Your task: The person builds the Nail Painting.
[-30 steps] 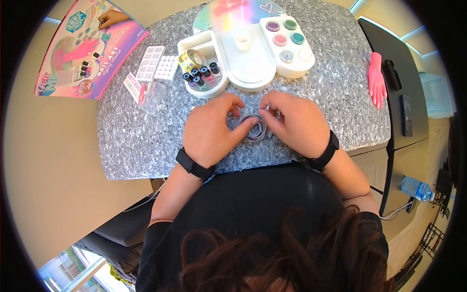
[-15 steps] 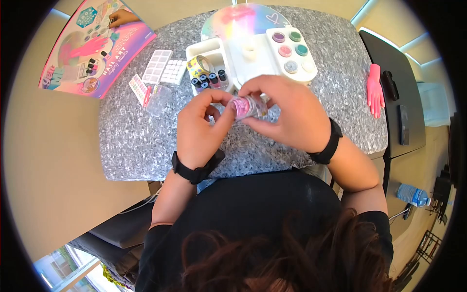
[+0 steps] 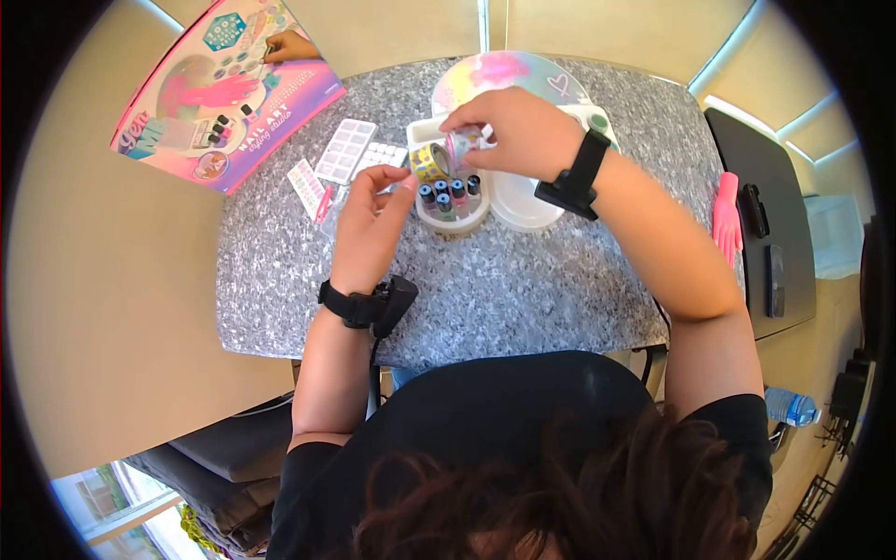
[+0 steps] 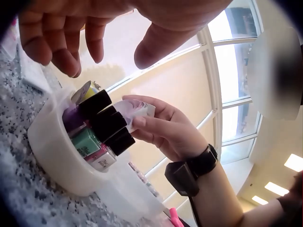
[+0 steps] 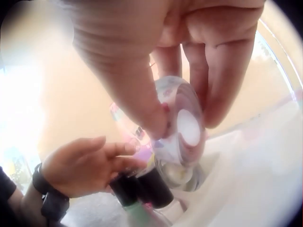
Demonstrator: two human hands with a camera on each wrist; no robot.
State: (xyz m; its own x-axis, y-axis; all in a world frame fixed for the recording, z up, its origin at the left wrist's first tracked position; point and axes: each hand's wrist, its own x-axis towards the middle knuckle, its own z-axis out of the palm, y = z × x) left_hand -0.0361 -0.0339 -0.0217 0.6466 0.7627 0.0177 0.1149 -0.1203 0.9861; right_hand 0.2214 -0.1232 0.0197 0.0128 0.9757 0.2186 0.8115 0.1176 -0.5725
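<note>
My right hand (image 3: 523, 131) pinches a small pink-and-white patterned roll (image 3: 461, 147) between thumb and fingers, over the left compartment of a white tray (image 3: 459, 227). The right wrist view shows the patterned roll (image 5: 179, 125) tilted, with a round pale centre. Beside it a yellow patterned roll (image 3: 427, 164) stands in the compartment. In front of that roll are several nail polish bottles (image 3: 444, 202) with black caps. My left hand (image 3: 367, 229) hovers left of the bottles, its fingers loosely bent and holding nothing; the left wrist view shows the polish bottles (image 4: 87, 144) beneath it.
A gem box (image 3: 347, 149), a sticker sheet (image 3: 306, 189) and a pink tool (image 3: 324, 203) lie left of the tray. A nail art package (image 3: 219, 103) stands at the back left. A rainbow board (image 3: 504, 75) is behind the tray, and a pink model hand (image 3: 726, 219) lies right.
A coiled roll was on the table between both hands, then a pink roll was held up by both. Now the left hand has let go, and the right has carried it forward over the tray.
</note>
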